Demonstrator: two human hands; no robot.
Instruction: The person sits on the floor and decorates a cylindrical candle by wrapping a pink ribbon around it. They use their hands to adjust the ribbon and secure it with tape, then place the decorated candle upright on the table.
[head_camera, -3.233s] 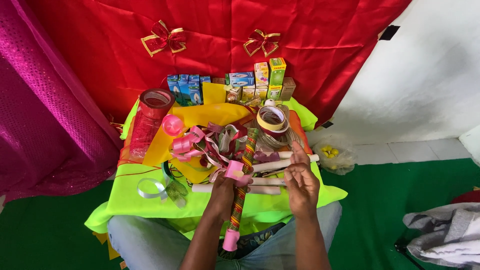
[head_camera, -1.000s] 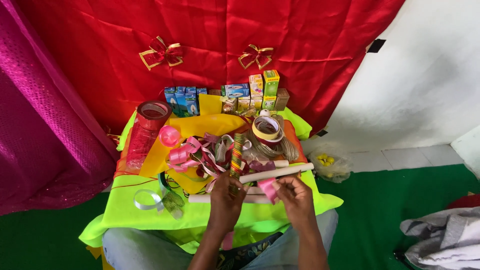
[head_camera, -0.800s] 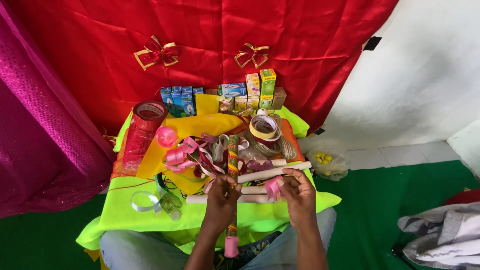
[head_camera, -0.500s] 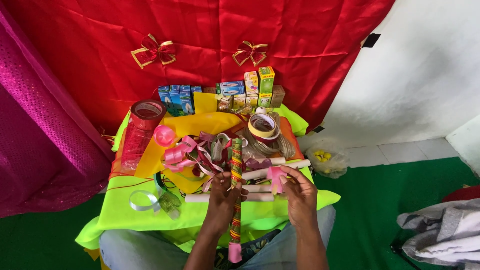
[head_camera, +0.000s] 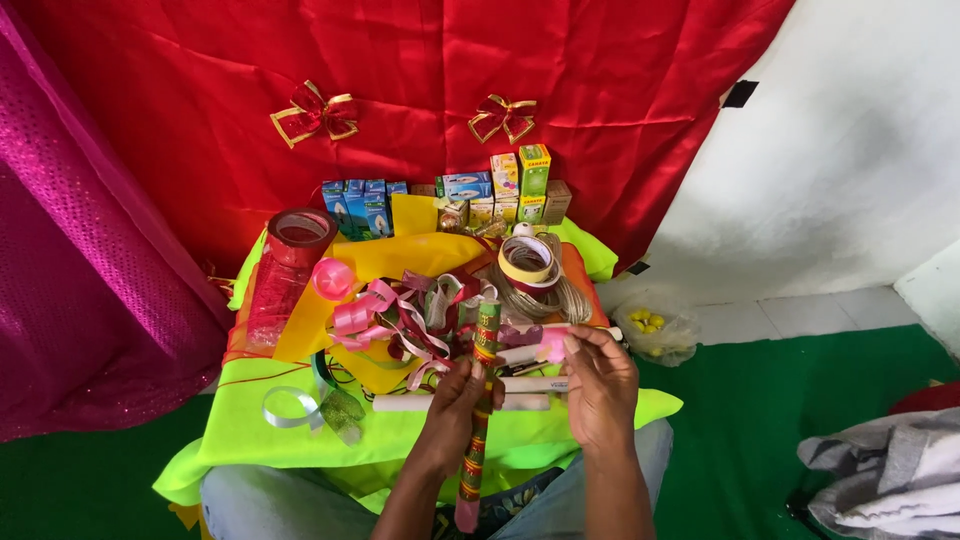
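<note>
— Well, can you see what the hands are doing from where you stand?

— Partly. The left hand (head_camera: 452, 400) has its fingers closed around a long stick (head_camera: 478, 410) wrapped in bright patterned paper; the stick runs up past the fingertips toward the ribbons (head_camera: 400, 320) and down below the palm, where its pink end is nearly cut off at the bottom edge.

— And the other?

— The right hand (head_camera: 600, 385) pinches something small and pink (head_camera: 552, 346) at its fingertips. I can't make out what it is; the fingers cover most of it.

— Anything under the hands?

— Pale rods (head_camera: 530, 384) lie across the green cloth (head_camera: 300, 440), just beyond both sets of fingers, partly hidden by them. Farther past the fingertips sits a roll of tape (head_camera: 527, 262) on a coil of cord, too tangled to read clearly. The small boxes (head_camera: 500, 185) at the back are tiny from here.
</note>
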